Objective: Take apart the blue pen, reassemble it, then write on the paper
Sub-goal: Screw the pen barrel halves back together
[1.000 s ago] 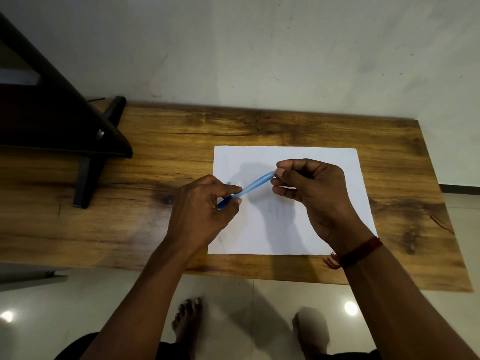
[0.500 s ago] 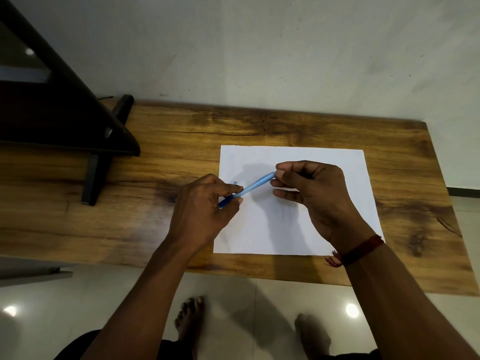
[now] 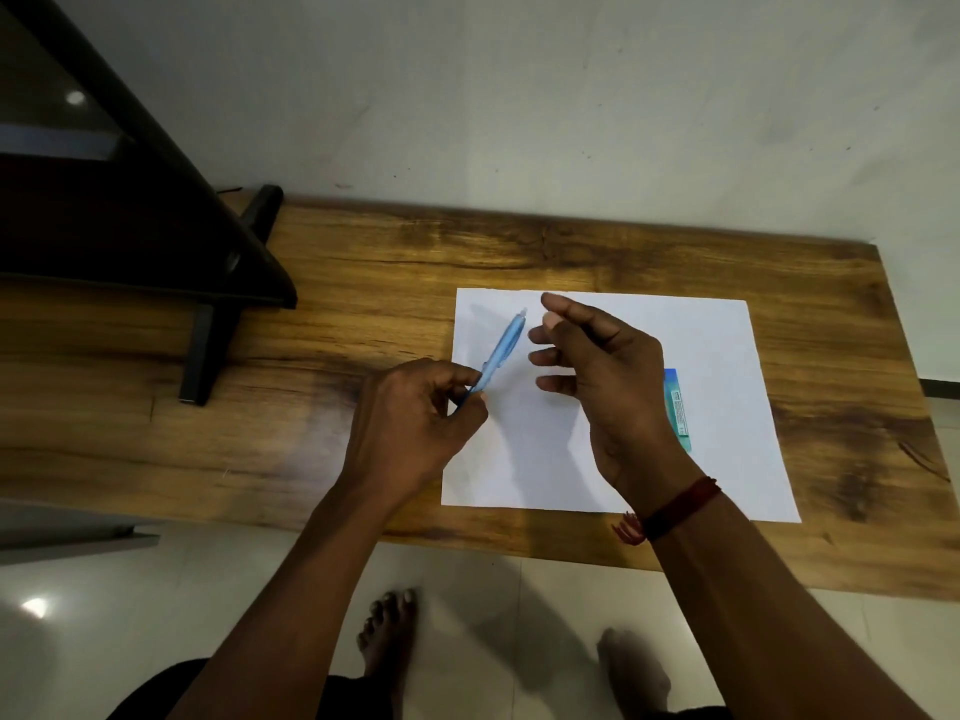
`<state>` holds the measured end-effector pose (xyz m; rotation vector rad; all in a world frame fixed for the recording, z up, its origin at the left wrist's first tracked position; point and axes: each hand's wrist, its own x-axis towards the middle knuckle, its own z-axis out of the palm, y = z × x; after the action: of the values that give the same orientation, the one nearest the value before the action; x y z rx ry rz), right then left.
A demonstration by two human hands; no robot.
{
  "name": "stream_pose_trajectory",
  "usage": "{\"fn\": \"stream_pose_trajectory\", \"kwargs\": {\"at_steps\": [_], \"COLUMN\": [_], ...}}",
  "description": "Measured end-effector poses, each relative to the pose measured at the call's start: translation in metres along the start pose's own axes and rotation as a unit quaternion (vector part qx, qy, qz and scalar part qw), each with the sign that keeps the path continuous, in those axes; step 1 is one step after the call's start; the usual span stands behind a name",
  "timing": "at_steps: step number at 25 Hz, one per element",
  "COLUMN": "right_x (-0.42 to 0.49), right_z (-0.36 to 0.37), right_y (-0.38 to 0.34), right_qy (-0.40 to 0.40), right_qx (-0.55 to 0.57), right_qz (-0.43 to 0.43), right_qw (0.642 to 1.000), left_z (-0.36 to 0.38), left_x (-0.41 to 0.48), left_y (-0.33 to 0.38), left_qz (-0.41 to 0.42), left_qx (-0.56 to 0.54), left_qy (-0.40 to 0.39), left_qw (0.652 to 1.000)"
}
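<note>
1. Between the left hand's thumb and forefinger sits the lower end of the slim, translucent blue plastic pen; that pinch is tight, and the barrel slants up and away from it, free end in the air.
2. Just beside that free end, the right hand has let go. Half a second ago its fingertips pinched the upper tip; now the fingers are loosely spread and curled, touching nothing that I can see.
3. Beneath the grip lies the white rectangular sheet of paper on the brown wood-grain table. No writing shows on it.
4. Beyond the right wrist, a small blue-green printed strip rests on the sheet, uncovered as the hand moved; what it is I cannot tell.
5. Whether a part has come off the pen is not visible. My reading: the twist or pull at the tip has ended, and the right hand must return for the next step.
</note>
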<state>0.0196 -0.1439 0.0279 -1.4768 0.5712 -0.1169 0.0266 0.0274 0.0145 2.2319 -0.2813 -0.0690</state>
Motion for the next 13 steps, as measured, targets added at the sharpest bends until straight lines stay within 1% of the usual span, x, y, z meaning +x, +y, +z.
{"fn": "stream_pose_trajectory", "kwargs": {"at_steps": [2,3,5,6,8,13], "right_x": [0.001,0.002,0.0,-0.003,-0.008,-0.01], "right_z": [0.005,0.006,0.009,0.012,0.019,0.026], "right_y": [0.006,0.01,0.017,0.021,0.028,0.033], "right_qy": [0.024,0.024,-0.006,-0.027,-0.051,-0.045], "right_qx": [-0.111,-0.196,-0.354,-0.4,-0.452,-0.504], "right_qz": [-0.053,-0.087,-0.147,-0.168,-0.205,-0.244], "right_qw": [0.992,0.976,0.924,0.901,0.867,0.827], "left_z": [-0.003,-0.005,-0.009,-0.01,-0.013,-0.015], "left_x": [0.001,0.002,0.003,0.003,0.004,0.004], "left_y": [-0.004,-0.005,-0.008,-0.009,-0.011,-0.012], "left_qz": [-0.039,-0.054,-0.073,-0.078,-0.082,-0.081], "left_qx": [-0.009,-0.01,-0.004,-0.001,0.003,0.008], "left_qy": [0.018,0.031,0.051,0.059,0.068,0.043], "left_qw": [0.999,0.998,0.996,0.995,0.994,0.996]}}
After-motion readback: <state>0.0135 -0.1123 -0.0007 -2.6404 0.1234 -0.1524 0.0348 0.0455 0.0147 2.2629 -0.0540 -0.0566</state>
